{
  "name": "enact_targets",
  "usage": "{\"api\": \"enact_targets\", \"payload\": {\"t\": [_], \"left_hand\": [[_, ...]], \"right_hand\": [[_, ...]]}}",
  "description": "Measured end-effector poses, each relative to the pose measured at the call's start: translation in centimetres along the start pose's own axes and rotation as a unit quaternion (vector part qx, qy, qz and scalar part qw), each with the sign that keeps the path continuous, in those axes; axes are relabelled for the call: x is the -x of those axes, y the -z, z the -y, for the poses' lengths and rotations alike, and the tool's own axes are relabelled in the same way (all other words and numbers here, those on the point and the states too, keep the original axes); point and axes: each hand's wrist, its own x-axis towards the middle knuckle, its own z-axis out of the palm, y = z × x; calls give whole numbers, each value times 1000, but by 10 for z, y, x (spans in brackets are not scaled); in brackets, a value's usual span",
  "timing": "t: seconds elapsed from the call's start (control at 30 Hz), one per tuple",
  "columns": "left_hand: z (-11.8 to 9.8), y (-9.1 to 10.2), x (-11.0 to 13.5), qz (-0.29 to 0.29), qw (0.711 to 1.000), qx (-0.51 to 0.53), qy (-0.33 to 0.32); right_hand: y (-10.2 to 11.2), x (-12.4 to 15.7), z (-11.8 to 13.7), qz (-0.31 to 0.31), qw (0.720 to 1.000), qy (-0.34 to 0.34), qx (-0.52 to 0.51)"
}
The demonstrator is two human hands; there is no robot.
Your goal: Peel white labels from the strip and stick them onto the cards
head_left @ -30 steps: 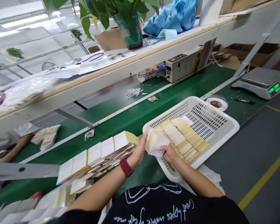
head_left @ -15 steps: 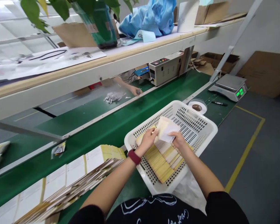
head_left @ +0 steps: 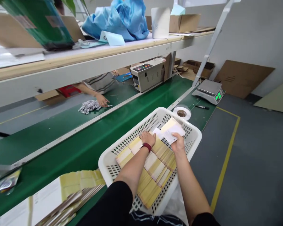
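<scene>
A white perforated basket [head_left: 193, 133] sits on the green belt's near edge, lined with rows of yellow and white cards [head_left: 155, 166]. My right hand [head_left: 178, 144] grips a small stack of cards [head_left: 172, 129] held over the basket's far end. My left hand [head_left: 147, 138], with a red band at the wrist, rests knuckles-up on the cards in the basket, fingers curled down out of sight.
A long pile of flat yellow-white cartons [head_left: 61, 197] lies at lower left. Beyond the basket are a tape roll [head_left: 181, 112], a pen [head_left: 202, 107] and a scale [head_left: 208, 91]. Another person's hand [head_left: 102, 101] touches white tags [head_left: 88, 106] across the belt, near a grey machine [head_left: 147, 75].
Both hands moved the card stack from the near side to the basket's far end. My left hand let go of the stack and dropped onto the cards. The view swung right.
</scene>
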Motion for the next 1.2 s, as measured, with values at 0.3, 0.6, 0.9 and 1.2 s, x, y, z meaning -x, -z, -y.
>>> {"api": "enact_targets", "payload": {"t": [0.3, 0.6, 0.9, 1.2], "left_hand": [[2, 0, -3, 79, 997, -20, -10], [32, 12, 3, 156, 978, -4, -140], [30, 4, 24, 97, 982, 24, -160], [31, 7, 17, 118, 983, 66, -127]], "right_hand": [[0, -2, 2, -9, 1000, -19, -11], [-5, -15, -2, 37, 978, 83, 190], [-61, -73, -38, 412, 515, 171, 732], [-56, -96, -34, 454, 418, 163, 770]]}}
